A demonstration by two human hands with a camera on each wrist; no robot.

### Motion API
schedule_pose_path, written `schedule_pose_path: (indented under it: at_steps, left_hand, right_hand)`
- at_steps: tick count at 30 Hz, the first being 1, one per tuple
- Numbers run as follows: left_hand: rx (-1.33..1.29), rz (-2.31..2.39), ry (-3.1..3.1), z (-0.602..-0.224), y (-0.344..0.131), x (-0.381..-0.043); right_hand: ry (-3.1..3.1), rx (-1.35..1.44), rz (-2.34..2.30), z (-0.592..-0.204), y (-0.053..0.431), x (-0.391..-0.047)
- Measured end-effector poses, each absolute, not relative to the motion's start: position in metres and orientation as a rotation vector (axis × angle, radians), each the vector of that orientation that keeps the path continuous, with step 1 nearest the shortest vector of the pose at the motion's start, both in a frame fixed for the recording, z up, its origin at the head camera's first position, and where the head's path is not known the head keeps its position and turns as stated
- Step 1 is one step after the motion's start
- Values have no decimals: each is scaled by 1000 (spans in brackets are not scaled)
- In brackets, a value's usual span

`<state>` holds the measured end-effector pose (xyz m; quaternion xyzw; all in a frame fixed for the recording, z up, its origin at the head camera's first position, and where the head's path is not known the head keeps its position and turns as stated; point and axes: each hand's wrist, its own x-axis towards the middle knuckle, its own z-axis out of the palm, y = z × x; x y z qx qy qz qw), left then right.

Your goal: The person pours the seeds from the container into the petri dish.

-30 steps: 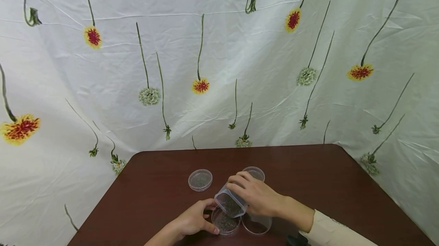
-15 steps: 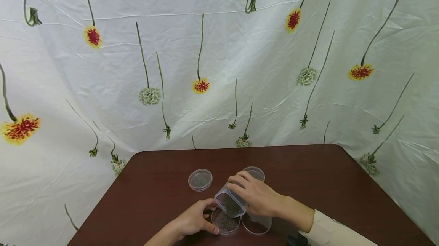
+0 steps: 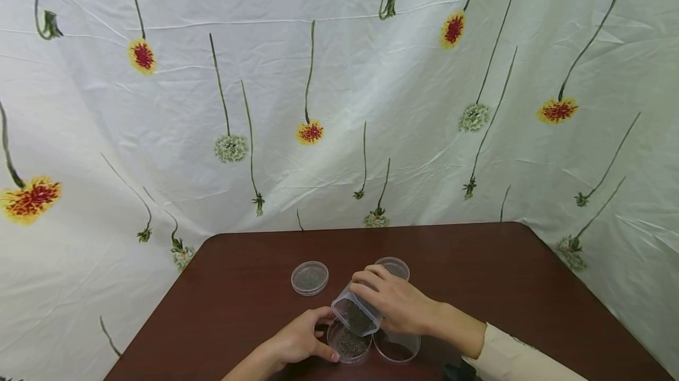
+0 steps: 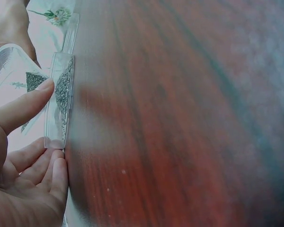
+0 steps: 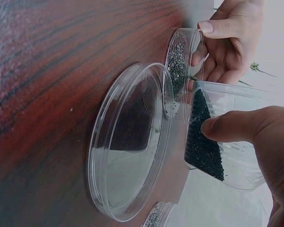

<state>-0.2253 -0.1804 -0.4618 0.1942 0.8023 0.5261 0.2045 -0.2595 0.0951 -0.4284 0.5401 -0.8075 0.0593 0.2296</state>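
In the head view my left hand (image 3: pixel 299 340) holds a clear petri dish (image 3: pixel 354 362) flat on the table, thumb on the near side and fingers around the left. Dark grey granules cover part of its floor. Above it my right hand (image 3: pixel 395 301) grips a clear plastic tub (image 5: pixel 244 165), tipped so its mouth faces the dish. Dark granules lie banked inside the tub in the right wrist view, behind the thumb. The tub's lower edge sits over the dish rim; whether they touch, I cannot tell.
Just right of the held dish sits a clear petri dish (image 5: pixel 97 175) with nothing visible in it. Farther back are a dish of grey granules (image 3: pixel 309 294) and another dish (image 3: pixel 400 262), partly hidden by my right hand. A flowered white cloth (image 3: pixel 339 86) hangs behind the brown table (image 3: pixel 254 286).
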Motion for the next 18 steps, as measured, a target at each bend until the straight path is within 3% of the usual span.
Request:
schedule_pose_path:
  at_steps: [18]
  left_hand:
    - [552, 1471, 2250, -461, -180, -224]
  right_hand:
    - [-2273, 1455, 250, -430, 96, -260]
